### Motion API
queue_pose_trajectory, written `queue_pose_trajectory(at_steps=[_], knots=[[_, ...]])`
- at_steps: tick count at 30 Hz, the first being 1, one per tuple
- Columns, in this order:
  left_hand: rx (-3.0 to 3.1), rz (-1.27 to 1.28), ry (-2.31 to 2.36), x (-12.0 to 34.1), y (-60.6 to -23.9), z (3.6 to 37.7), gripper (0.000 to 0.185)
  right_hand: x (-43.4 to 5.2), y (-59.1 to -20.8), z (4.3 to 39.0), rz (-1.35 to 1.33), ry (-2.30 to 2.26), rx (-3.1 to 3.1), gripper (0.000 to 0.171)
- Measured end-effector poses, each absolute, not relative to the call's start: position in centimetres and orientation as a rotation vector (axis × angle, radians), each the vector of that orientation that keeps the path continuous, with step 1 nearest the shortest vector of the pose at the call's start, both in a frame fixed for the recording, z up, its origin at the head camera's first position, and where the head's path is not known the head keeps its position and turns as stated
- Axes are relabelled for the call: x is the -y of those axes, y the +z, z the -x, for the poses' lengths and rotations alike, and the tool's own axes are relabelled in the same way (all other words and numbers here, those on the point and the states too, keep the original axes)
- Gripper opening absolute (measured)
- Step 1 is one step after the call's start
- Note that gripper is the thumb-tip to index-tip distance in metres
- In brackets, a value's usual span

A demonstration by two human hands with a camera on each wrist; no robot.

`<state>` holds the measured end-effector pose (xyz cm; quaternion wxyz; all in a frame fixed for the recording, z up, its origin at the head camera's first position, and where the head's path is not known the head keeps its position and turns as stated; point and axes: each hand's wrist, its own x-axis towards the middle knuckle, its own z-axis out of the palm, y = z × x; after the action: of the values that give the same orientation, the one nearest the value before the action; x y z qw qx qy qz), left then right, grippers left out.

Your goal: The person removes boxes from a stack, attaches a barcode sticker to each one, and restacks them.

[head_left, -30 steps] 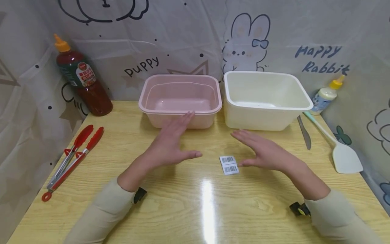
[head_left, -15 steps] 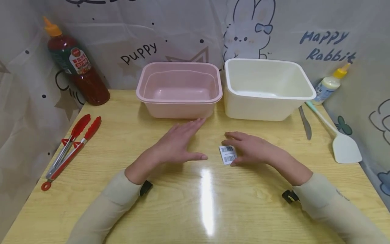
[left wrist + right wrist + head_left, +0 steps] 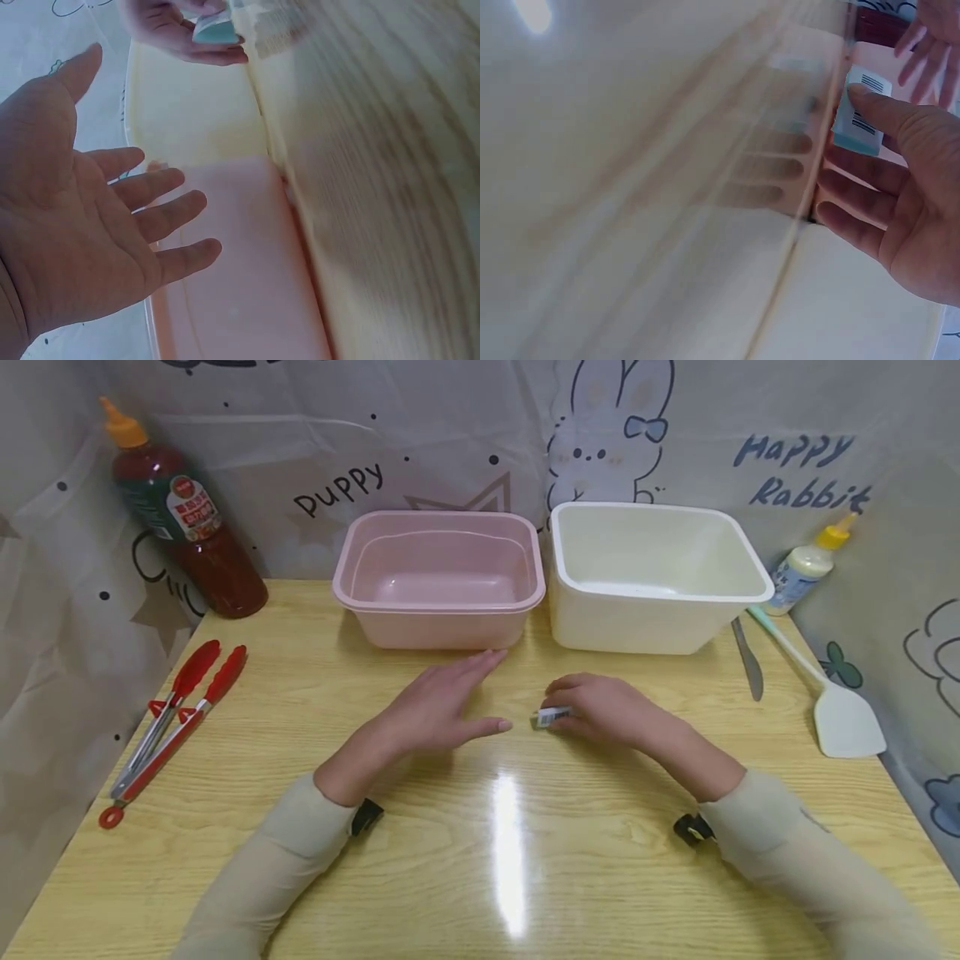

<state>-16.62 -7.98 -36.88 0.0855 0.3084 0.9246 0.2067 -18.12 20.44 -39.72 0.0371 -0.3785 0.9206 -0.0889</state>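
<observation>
My right hand (image 3: 615,714) pinches a small block (image 3: 551,718) between thumb and fingers, low over the middle of the table. Seen from the right wrist, this block (image 3: 856,137) is pale green with a white barcode label, and my thumb lies across the label. Its exact kind is unclear. My left hand (image 3: 427,710) holds nothing; in the left wrist view its fingers (image 3: 169,217) are spread. It hovers in front of a pink plastic bin (image 3: 442,631), beside a white plastic bin (image 3: 630,627) at the back.
Red-handled tongs (image 3: 180,727) lie at the left, with a large sauce bottle (image 3: 195,527) behind them. At the right are a table knife (image 3: 748,664), a white spatula (image 3: 847,722) and a small yellow-capped bottle (image 3: 806,568). A patterned cloth (image 3: 450,435) hangs behind.
My right hand has come down and left onto the block, which was lying label up; it is now pinched and tipped. My left hand has drawn slightly back from the pink bin.
</observation>
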Motion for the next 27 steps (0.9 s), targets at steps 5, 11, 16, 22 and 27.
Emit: queue_pose_trajectory(at_steps=[5,11,16,22,27], knots=[[-2.764,-0.798,0.712,8.0,-36.7,16.9,0.083,-19.0,-38.8,18.8,1.072,-0.402,-2.783,0.025],[-2.771,-0.579,0.929,8.2,-36.5,17.2,0.068,-17.3,-37.3,19.3,1.035,-0.618,-2.733,0.025],[-2.7,-0.556,1.168,8.2,-36.4,17.2,0.055,-16.3,-36.2,19.3,0.974,-0.762,-2.673,0.022],[-2.584,-0.519,1.372,8.2,-36.1,17.1,0.034,-15.5,-35.6,19.5,0.904,-0.937,-2.568,0.024],[-2.549,-0.473,1.436,8.1,-36.1,17.1,0.024,-14.9,-35.1,19.2,0.871,-0.99,-2.556,0.022]])
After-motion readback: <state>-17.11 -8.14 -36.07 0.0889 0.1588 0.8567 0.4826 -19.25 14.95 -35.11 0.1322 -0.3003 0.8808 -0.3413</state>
